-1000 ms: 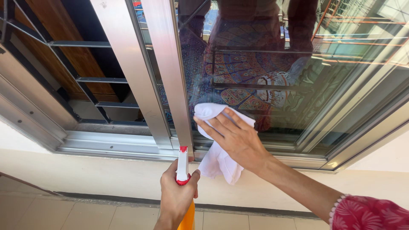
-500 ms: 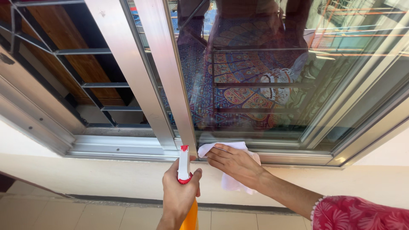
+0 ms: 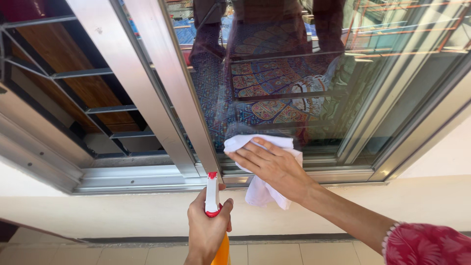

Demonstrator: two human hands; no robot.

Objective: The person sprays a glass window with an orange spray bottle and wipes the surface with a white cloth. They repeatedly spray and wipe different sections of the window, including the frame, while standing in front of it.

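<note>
My right hand point(image 3: 273, 166) presses a white cloth point(image 3: 259, 189) flat against the lower part of the window glass point(image 3: 274, 83), just right of the aluminium sash upright point(image 3: 171, 83). Part of the cloth hangs down over the bottom frame. My left hand point(image 3: 207, 230) grips an orange spray bottle point(image 3: 222, 252) with a white and red nozzle point(image 3: 212, 194), held upright below the sill with the nozzle tip near the frame's bottom rail.
The aluminium window track point(image 3: 137, 177) runs along the bottom above a cream wall point(image 3: 98, 213). To the left, the open half shows a black metal grille point(image 3: 93, 110) and a wooden panel. Floor tiles point(image 3: 122, 252) lie below. The glass reflects a patterned fabric.
My right hand slid the cloth down to the bottom rail, then back up onto the lower glass. The left hand with the spray bottle stayed almost still.
</note>
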